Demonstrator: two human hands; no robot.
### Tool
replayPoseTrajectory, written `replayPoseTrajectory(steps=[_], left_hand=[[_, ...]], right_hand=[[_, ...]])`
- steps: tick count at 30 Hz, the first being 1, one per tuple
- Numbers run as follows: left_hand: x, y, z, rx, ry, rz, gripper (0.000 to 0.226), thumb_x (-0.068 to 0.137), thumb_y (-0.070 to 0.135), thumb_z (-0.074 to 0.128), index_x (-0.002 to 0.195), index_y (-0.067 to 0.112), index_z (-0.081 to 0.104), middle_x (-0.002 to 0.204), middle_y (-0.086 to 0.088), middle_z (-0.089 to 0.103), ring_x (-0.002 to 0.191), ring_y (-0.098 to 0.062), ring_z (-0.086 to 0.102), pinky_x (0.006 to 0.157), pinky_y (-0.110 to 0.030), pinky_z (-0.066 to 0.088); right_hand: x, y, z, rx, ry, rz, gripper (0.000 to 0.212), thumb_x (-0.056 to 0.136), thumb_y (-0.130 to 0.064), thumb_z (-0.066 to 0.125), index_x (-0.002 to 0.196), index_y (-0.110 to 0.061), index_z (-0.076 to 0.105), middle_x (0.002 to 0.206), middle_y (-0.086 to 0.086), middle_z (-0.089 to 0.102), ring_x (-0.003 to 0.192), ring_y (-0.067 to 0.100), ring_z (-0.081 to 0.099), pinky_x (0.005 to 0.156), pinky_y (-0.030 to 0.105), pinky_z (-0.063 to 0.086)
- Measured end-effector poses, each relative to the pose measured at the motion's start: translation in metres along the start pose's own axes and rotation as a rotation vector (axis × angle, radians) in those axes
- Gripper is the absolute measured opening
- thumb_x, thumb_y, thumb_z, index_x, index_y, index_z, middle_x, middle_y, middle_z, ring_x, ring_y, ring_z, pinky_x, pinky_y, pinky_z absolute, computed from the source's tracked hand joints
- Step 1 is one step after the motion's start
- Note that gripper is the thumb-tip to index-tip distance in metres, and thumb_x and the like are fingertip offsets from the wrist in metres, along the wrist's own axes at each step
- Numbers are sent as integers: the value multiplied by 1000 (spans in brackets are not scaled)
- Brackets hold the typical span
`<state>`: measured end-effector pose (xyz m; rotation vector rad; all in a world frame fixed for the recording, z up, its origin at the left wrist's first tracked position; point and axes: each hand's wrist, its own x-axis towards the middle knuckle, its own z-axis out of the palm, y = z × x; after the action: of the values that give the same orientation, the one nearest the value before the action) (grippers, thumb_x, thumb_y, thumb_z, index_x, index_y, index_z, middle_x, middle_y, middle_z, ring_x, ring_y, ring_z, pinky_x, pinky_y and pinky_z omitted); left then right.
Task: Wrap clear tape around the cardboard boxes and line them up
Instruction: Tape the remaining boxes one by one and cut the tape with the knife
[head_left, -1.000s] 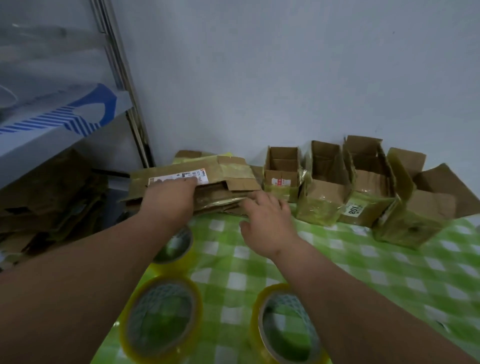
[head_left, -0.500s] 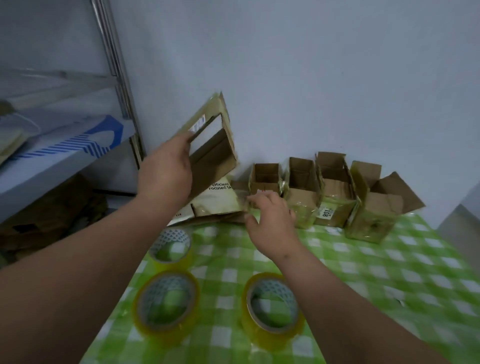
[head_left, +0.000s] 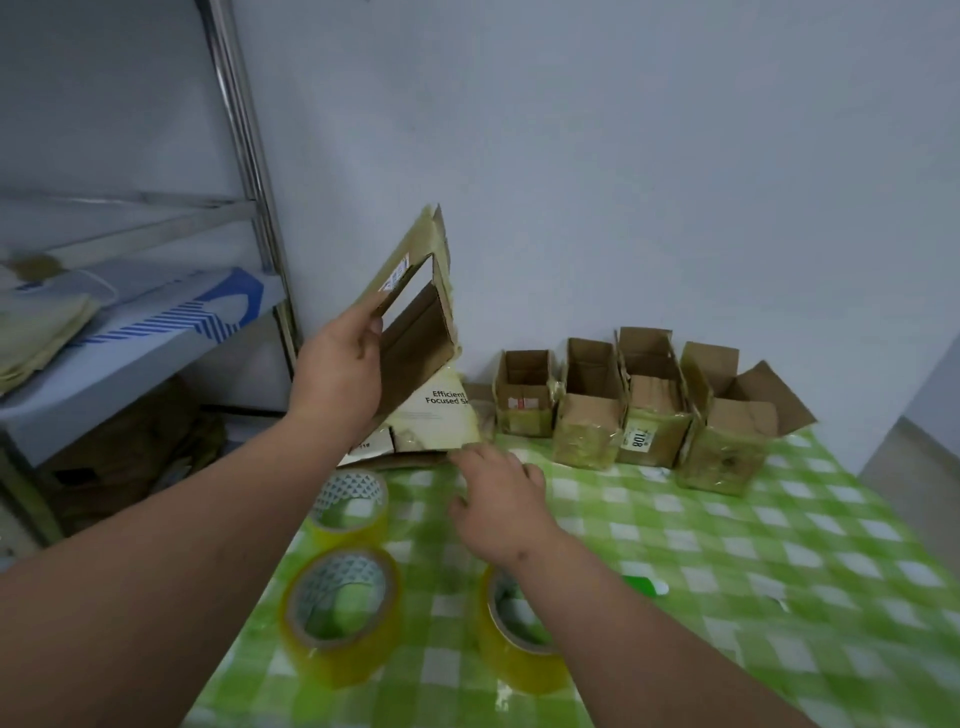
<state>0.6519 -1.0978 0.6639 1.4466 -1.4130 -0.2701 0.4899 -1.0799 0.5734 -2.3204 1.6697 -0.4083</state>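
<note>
Holding flattened box (head_left: 415, 332) aloft in left hand (head_left: 337, 374), above stack by wall; right hand (head_left: 498, 499) hovering relaxed, possibly touching stack edge. Needing box opened next, then taping from tape rolls (head_left: 340, 613).

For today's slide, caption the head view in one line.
Left hand lifts a flattened cardboard box beside four taped boxes; three tape rolls wait.
</note>
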Motion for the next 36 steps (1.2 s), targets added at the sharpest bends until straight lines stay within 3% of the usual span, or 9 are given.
replayPoseTrajectory(steps=[3,9,16,20,23,25,28,31,36], left_hand=[[9,-9,-2,-50,-1,-19,36,106,23,38,134,36,56,85,9,57,82,-13,54,74,-30,44],[27,-32,-9,-61,-28,-40,37,106,22,38,136,37,54,120,12,59,113,-3,50,86,-15,34],[54,-44,-14,-94,53,14,39,106,16,36,134,35,55,115,13,58,106,1,53,83,-11,40],[64,-40,-13,-65,32,84,37,106,18,37,134,33,57,118,14,60,105,7,54,90,-7,43],[60,-42,-6,49,-43,133,38,106,20,39,136,35,55,128,8,60,117,-9,55,100,-29,46],[54,-43,-1,99,-87,161,41,105,16,39,138,34,54,130,4,61,118,-15,56,98,-31,45],[43,-38,2,192,-106,183,44,104,12,39,141,34,52,129,1,60,115,-17,55,89,-22,37],[34,-29,2,239,-131,214,46,104,10,38,143,33,50,128,0,59,114,-19,55,86,-19,34],[20,-11,3,434,-174,328,53,100,1,44,145,28,47,133,-6,60,116,-32,57,95,-39,45]], right_hand=[[21,-8,6,-69,-34,-53,62,94,-30,49,152,-29,29,163,-4,18,148,20,18,116,47,14],[70,-11,31,-194,-212,-26,69,97,-44,43,156,-38,8,166,-4,-3,153,25,1,120,55,5],[93,0,61,-336,-320,-36,58,98,-54,30,153,-41,18,165,-3,9,149,31,13,116,60,9],[94,-2,66,-318,-305,-26,56,97,-50,35,151,-38,28,162,-2,18,146,31,19,115,60,11],[93,-3,55,-117,-164,16,51,90,-33,49,141,-37,45,145,-5,47,137,26,38,116,50,19],[90,1,45,113,-29,132,46,92,-29,51,137,-33,53,136,-4,58,131,24,47,115,42,27],[80,14,29,460,110,320,39,94,-27,53,132,-29,57,132,-3,62,121,24,57,107,45,39],[64,28,15,564,241,396,35,93,-26,56,128,-25,58,126,-1,64,118,26,59,104,48,43],[28,37,-14,719,574,315,35,99,-21,48,133,-18,53,128,0,60,118,18,56,106,44,44]])
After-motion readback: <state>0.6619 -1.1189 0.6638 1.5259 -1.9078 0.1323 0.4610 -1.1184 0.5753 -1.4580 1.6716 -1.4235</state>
